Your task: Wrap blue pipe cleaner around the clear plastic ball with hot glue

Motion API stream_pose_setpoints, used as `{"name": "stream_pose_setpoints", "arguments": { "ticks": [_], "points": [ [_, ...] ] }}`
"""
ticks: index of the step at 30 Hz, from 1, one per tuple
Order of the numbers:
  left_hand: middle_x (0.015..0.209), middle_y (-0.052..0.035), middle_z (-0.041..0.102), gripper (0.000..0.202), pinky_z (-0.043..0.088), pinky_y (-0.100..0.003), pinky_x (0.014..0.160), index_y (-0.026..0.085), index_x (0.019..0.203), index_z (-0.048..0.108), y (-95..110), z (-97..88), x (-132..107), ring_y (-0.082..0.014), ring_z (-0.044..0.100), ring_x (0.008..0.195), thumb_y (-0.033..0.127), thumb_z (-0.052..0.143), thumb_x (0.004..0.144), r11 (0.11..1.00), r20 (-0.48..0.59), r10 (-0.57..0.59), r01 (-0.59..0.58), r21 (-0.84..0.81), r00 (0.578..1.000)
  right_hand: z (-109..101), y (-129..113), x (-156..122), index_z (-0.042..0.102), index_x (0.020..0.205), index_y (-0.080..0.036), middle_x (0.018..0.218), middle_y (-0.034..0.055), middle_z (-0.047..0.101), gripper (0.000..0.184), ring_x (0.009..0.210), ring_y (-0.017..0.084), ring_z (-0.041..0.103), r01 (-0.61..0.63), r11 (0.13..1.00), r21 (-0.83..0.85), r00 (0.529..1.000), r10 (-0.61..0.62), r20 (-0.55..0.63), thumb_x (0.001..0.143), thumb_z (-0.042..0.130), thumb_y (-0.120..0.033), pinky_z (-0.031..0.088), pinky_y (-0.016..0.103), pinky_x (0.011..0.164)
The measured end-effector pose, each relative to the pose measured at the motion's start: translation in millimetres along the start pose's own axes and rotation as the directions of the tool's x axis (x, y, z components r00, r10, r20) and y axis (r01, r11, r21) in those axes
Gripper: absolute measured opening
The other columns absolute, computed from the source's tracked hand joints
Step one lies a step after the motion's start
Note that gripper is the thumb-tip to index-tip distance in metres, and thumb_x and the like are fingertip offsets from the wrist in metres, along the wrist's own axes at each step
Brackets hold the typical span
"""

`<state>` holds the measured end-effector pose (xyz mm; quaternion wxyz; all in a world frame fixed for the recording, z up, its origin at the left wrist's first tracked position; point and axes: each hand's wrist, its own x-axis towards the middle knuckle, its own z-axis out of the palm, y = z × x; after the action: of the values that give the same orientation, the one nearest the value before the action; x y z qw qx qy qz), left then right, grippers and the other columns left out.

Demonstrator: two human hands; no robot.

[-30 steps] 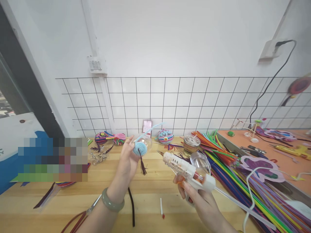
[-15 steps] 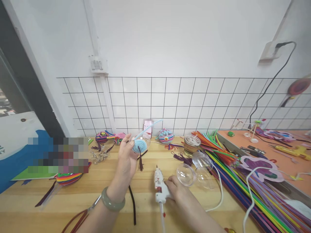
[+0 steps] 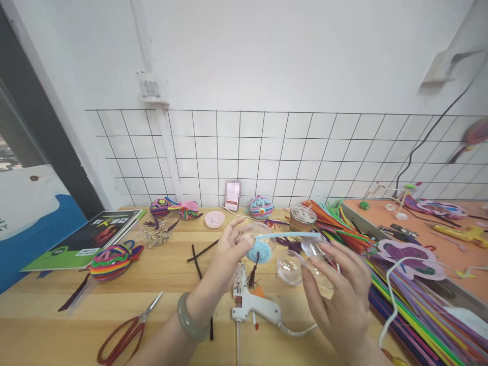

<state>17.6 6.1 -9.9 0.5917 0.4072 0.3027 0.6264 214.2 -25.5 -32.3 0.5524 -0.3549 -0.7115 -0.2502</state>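
Over the glue gun (image 3: 263, 306), our left hand (image 3: 231, 251) holds the clear ball (image 3: 260, 245); its long blue strip (image 3: 287, 235) runs rightward, tip just beside our right hand (image 3: 339, 290), fingers parted, contact unclear

This looks like a craft workshop or handicraft corner: the wooden surface (image 3: 68, 335) carries a white glue gun (image 3: 260, 307), red-handled scissors (image 3: 142, 319), clear plastic domes (image 3: 288, 267) and a thick spread of coloured pipe cleaners (image 3: 423, 305). Striped, tasselled ornaments (image 3: 110, 262) sit around a half-covered clear ball (image 3: 260, 251), and the neighbouring orange surface (image 3: 375, 221) holds a yellow glue gun (image 3: 457, 234).
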Motion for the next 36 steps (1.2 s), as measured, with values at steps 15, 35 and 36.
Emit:
{"name": "stream_pose_setpoints", "arguments": {
  "ticks": [15, 35, 36],
  "points": [
    [0.116, -0.0122, 0.062, 0.059, 0.046, -0.040, 0.090, 0.022, 0.118, 0.050, -11, 4.3, -3, -0.0271, 0.060, 0.108, 0.030, 0.079, 0.067, 0.994, 0.043, 0.064, -0.068, 0.090, 0.997, 3, 7, -3, 0.063, 0.112, -0.020, 0.091, 0.0077, 0.072, 0.029, 0.086, 0.022, 0.061, 0.046, 0.994, 0.097, 0.978, -0.064, 0.200, 0.087, 0.057, -0.006, 0.042, 0.040, 0.078],
    [0.113, -0.0081, 0.062, 0.054, 0.047, -0.028, 0.070, 0.022, 0.113, 0.052, -14, 15.8, -11, -0.0187, 0.060, 0.093, 0.029, 0.079, 0.067, 0.996, -0.029, -0.055, 0.053, -0.072, 0.998, 8, -2, -4, 0.058, 0.118, -0.010, 0.087, 0.0111, 0.066, 0.034, 0.075, 0.019, 0.058, 0.055, 0.977, 0.205, 0.980, -0.092, 0.177, 0.086, 0.055, 0.002, 0.041, 0.037, 0.069],
    [0.114, -0.0082, 0.062, 0.053, 0.048, -0.028, 0.070, 0.022, 0.113, 0.052, -16, 16.4, -11, -0.0189, 0.060, 0.094, 0.029, 0.078, 0.068, 0.996, -0.027, -0.047, 0.045, -0.083, 0.999, 8, -2, -4, 0.057, 0.119, -0.009, 0.085, 0.0115, 0.066, 0.036, 0.074, 0.020, 0.057, 0.058, 0.976, 0.212, 0.979, -0.098, 0.180, 0.086, 0.055, 0.003, 0.040, 0.037, 0.068]
  ]
}}
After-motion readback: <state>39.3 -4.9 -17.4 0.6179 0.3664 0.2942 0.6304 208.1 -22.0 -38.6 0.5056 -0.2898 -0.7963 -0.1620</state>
